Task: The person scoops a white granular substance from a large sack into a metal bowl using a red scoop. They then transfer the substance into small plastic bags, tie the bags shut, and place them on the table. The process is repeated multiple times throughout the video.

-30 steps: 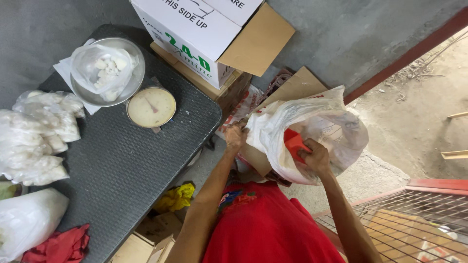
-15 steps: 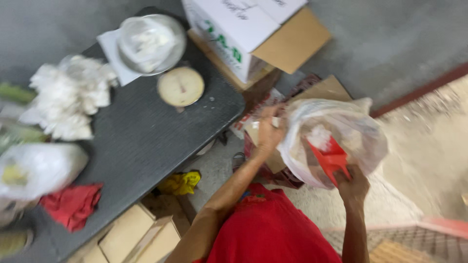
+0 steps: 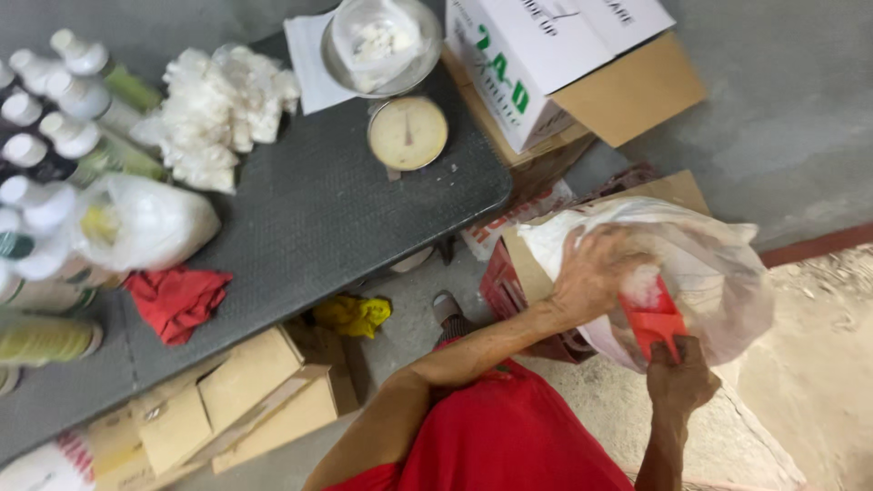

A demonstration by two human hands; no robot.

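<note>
The red scoop (image 3: 657,320), now drawn up with white powder, is gripped by the right hand (image 3: 680,380), while the plastic bag (image 3: 718,273) is clutched by the left hand (image 3: 596,268).

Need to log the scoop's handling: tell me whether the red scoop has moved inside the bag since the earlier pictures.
Yes. The red scoop has dropped from mid-bag, beside the left hand, toward the clear bag's lower edge, gripped by the right hand.

Soft, even daylight filled the frame, brightest at the lower right on the pale ground. Shadows were faint. Motion blur smeared the bottles (image 3: 55,118) at upper left; the centre stayed fairly sharp.
</note>
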